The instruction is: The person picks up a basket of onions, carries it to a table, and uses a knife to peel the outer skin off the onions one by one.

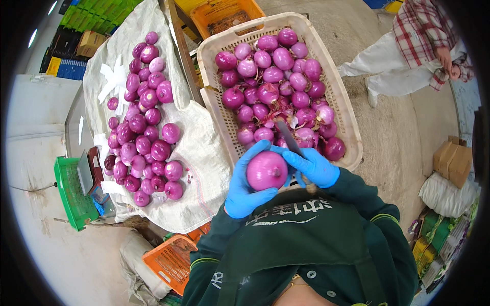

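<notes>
A large purple onion (pixel 267 170) rests in my blue-gloved left hand (pixel 243 191), fingers curled around its left side. My right hand (pixel 314 167), gloved in blue too, grips a knife (pixel 289 138) whose blade points away from me over the crate. Part of the knife's handle is hidden by the fingers. Just beyond both hands stands a whitish plastic crate (pixel 346 111) filled with purple onions (pixel 273 74) and loose skins (pixel 281 111). To the left, many smooth onions (pixel 143 145) lie heaped on a white woven sheet (pixel 199 153).
An orange crate (pixel 226 17) sits behind the whitish one, another orange crate (pixel 172 260) at lower left. A green basket (pixel 74 193) is at far left. On the right, a person in a checked shirt (pixel 421 34) stands on the concrete floor (pixel 390 130); cardboard boxes (pixel 453 163) are nearby.
</notes>
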Available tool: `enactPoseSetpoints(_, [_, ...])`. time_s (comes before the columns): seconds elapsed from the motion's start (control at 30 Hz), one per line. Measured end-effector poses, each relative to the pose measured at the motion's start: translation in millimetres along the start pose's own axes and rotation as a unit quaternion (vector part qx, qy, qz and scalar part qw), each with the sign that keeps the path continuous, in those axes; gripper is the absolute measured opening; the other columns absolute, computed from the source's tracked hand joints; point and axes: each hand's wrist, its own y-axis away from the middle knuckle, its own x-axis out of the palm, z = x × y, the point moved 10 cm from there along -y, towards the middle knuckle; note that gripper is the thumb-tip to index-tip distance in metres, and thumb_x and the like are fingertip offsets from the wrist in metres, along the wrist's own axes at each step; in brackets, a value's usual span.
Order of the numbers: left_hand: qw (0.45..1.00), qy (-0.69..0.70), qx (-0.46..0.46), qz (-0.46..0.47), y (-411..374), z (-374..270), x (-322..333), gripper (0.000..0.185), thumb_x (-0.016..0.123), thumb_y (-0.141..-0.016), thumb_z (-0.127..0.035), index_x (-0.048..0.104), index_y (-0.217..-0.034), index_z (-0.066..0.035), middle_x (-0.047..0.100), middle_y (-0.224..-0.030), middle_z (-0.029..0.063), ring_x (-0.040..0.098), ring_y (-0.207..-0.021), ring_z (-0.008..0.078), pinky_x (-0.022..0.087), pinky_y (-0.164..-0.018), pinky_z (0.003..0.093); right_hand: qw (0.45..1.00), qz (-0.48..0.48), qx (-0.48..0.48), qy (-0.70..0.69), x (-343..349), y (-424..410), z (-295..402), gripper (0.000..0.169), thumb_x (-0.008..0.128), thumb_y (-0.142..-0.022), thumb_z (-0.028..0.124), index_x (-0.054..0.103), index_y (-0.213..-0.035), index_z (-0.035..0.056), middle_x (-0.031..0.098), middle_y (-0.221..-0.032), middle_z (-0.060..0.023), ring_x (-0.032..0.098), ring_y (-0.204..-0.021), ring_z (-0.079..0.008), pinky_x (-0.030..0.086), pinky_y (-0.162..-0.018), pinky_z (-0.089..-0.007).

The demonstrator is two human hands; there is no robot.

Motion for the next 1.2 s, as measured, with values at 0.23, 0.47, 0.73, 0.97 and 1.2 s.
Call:
enactPoseSetpoints(0.23, [0.983,0.064,-0.147,-0.087,13.4,28.2,-14.9,0.087,0.076,-0.078,-0.009,0.024,-0.149,-0.008,0.041,-0.138,0.0137,0.053,-0.116,0.0222,0.049,-0.091,0.0308,0.902,-0.156,-0.258,0.309,-7.5,0.8,37.1,0.049,0.069,-0.087,0.042,0.060,-0.117,0.0035,0.056,-0.091,-0.0063,0.056,-0.079,-0.0149,0.045,-0.062,-0.0292])
enactPoseSetpoints(0.47, [0.965,0.073,-0.160,-0.193,27.5,45.8,-33.1,0.068,0.073,-0.079,-0.006,0.039,-0.138,-0.009,0.054,-0.120,0.0110,0.058,-0.089,0.0141,0.049,-0.061,0.0240,0.933,-0.182,-0.254,0.178,-18.7,-10.1,21.2,0.038,0.061,-0.092,0.017,0.055,-0.128,0.0071,0.060,-0.082,-0.0097,0.061,-0.071,-0.0180,0.050,-0.063,-0.0321])
enactPoseSetpoints(0.73, [0.975,-0.045,-0.114,-0.186,22.4,27.7,-35.3,0.073,0.074,-0.077,-0.006,0.037,-0.140,-0.002,0.052,-0.125,0.0119,0.055,-0.114,0.0210,0.046,-0.099,0.0340,0.625,-0.162,-0.257,0.719,44.0,5.5,40.4,0.071,0.058,-0.080,0.011,0.033,-0.146,0.0022,0.047,-0.077,-0.0076,0.053,-0.066,-0.0224,0.043,-0.049,-0.0374])
enactPoseSetpoints(0.97, [0.976,-0.146,-0.068,-0.145,20.2,12.2,-32.7,0.080,0.077,-0.074,-0.006,0.033,-0.141,-0.001,0.042,-0.137,0.0141,0.049,-0.121,0.0220,0.042,-0.102,0.0345,0.763,-0.205,-0.140,0.596,-41.9,-17.8,-6.2,0.076,0.055,-0.086,0.009,0.018,-0.152,0.0148,0.060,-0.081,-0.0157,0.062,-0.068,-0.0327,0.048,-0.053,-0.0451])
enactPoseSetpoints(1.2, [0.963,-0.207,-0.004,-0.170,21.7,2.4,-58.5,0.081,0.076,-0.075,-0.005,0.033,-0.143,-0.002,0.038,-0.141,0.0126,0.044,-0.125,0.0218,0.039,-0.105,0.0334,0.934,-0.144,-0.152,0.289,-8.0,-24.3,0.4,0.042,0.061,-0.094,0.025,0.055,-0.134,0.0136,0.055,-0.078,-0.0151,0.055,-0.066,-0.0224,0.046,-0.064,-0.0354])
